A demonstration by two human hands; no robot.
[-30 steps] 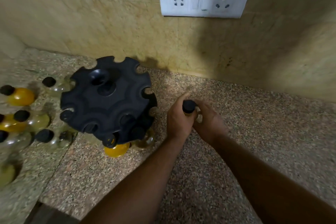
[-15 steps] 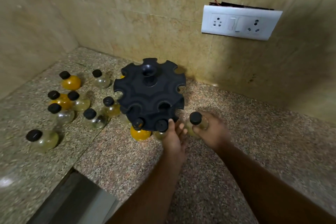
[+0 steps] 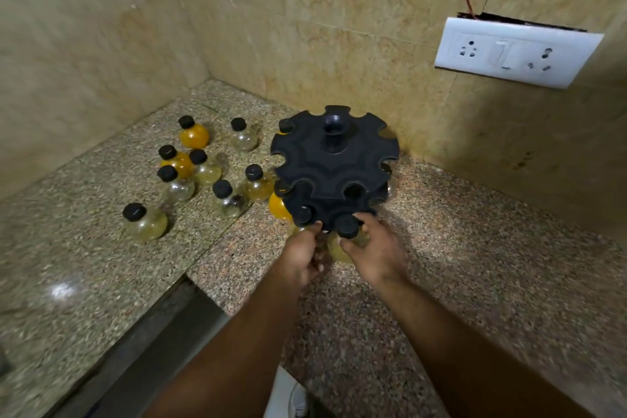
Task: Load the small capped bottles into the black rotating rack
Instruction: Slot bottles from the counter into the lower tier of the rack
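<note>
Head view, black notched rack [image 3: 334,166], round capped bottles [image 3: 193,134]

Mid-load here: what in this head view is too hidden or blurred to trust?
Head view:
Neck of the bottle in the right hand: cap and hand hide whether it sits in a slot of the black rack.
Left hand: motion blur hides its hold on the rack.
Rack's base: under the top disc.
</note>
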